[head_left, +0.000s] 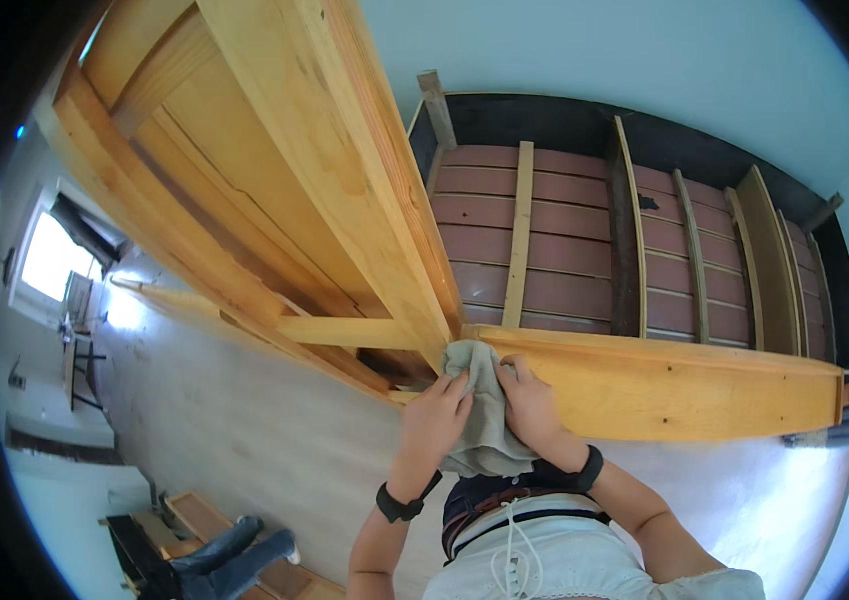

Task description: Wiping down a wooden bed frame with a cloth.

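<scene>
A grey-green cloth [486, 405] hangs bunched between my two hands, its upper end pressed near the corner where a yellow wooden side rail [685, 395] meets a tall panelled wooden headboard [335, 150]. My left hand [435, 422] is closed on the cloth's left side, by the foot of the headboard post. On the other side my right hand [533, 402] grips the cloth, against the left end of the rail. Folds of cloth hide some of the fingertips. Each of my wrists wears a dark band.
Behind the rail stands a black-sided bed frame [575, 108] with several wooden slats and a reddish slatted base. Blue jeans [235, 552] and wooden boards [207, 522] lie at the lower left. A bright window [53, 255] is far left, above a pale floor [205, 400].
</scene>
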`<state>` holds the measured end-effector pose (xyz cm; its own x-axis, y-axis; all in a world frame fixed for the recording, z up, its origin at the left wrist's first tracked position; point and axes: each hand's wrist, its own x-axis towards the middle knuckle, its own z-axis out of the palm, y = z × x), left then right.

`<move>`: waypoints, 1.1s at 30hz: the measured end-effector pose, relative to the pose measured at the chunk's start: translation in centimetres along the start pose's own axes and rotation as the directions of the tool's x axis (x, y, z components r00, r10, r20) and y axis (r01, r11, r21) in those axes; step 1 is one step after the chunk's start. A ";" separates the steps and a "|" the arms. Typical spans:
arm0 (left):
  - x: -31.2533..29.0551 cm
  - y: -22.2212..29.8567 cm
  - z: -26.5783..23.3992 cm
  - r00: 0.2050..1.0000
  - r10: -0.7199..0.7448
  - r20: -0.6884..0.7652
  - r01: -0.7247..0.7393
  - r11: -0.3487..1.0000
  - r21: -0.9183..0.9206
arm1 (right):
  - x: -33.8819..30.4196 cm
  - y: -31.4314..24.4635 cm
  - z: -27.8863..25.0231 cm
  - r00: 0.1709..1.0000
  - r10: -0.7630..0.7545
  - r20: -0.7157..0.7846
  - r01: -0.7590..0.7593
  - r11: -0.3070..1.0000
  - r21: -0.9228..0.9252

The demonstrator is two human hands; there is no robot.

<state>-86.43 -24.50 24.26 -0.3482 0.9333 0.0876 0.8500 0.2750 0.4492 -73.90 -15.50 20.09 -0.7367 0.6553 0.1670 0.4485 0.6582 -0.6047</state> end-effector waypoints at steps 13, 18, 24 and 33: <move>3.9 -0.3 1.4 0.951 0.184 0.247 -0.162 0.981 -0.109 | 0.2 1.0 1.4 0.977 0.215 -0.009 -0.215 0.972 -0.094; 4.3 0.1 2.1 0.946 0.180 0.270 -0.158 0.982 -0.104 | -0.1 0.7 1.0 0.968 0.244 -0.054 -0.244 0.970 0.018; 3.7 0.1 3.8 0.964 0.243 0.107 -0.235 0.969 -0.083 | -0.4 1.2 0.1 0.972 0.234 0.028 -0.234 0.972 0.003; 4.4 3.1 4.7 0.966 0.212 0.147 -0.207 0.977 -0.050 | -2.1 3.3 -2.2 0.964 0.258 0.067 -0.265 0.950 0.162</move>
<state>-83.45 -18.48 21.89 -0.0983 0.9940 0.0488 0.8829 0.0645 0.4652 -69.74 -13.89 19.46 -0.6286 0.7763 -0.0471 0.5396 0.3917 -0.7453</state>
